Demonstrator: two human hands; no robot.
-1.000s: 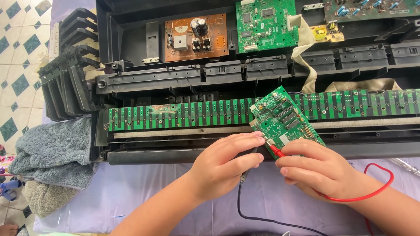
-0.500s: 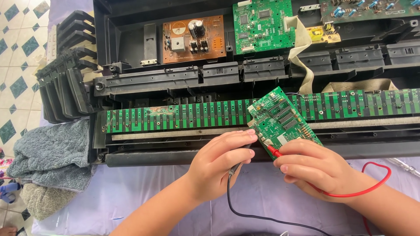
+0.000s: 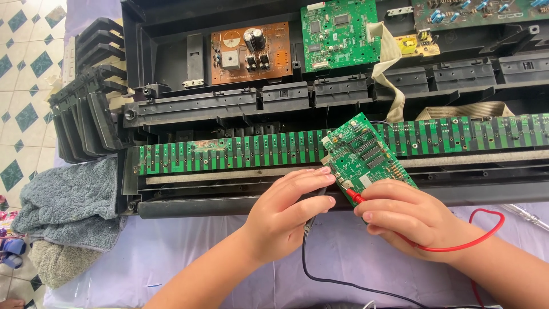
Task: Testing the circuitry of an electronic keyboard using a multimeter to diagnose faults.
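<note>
The left hand (image 3: 286,209) is closed around a black test probe (image 3: 316,200), its black lead (image 3: 320,269) trailing down over the lilac cloth (image 3: 189,252) on the table. The right hand (image 3: 409,214) is closed around a red test probe (image 3: 353,196), whose red lead (image 3: 486,229) loops to the right. Both probe tips are held at the lower edge of a small green circuit board (image 3: 366,154), which lies tilted across the long green contact strip (image 3: 229,151) of an opened black keyboard chassis (image 3: 189,111).

Compared with the views half a second and one second earlier, the small board has been shifted slightly up and to the left in the frame, and the red lead's loop now sits higher; the hands have kept their grips and the tips remain at the same board edge. This is judged to mean that the probing of the board is continuing, with only a small change of contact point.

Counted: two hands, two probes (one black, one red), two leads, and one small loose board. In the chassis one brown board (image 3: 249,51) and one green board (image 3: 340,31) are mounted, with a further board cut off at the upper right edge. One grey towel (image 3: 68,200) lies at the left, beside a stack of black key parts (image 3: 86,109).
</note>
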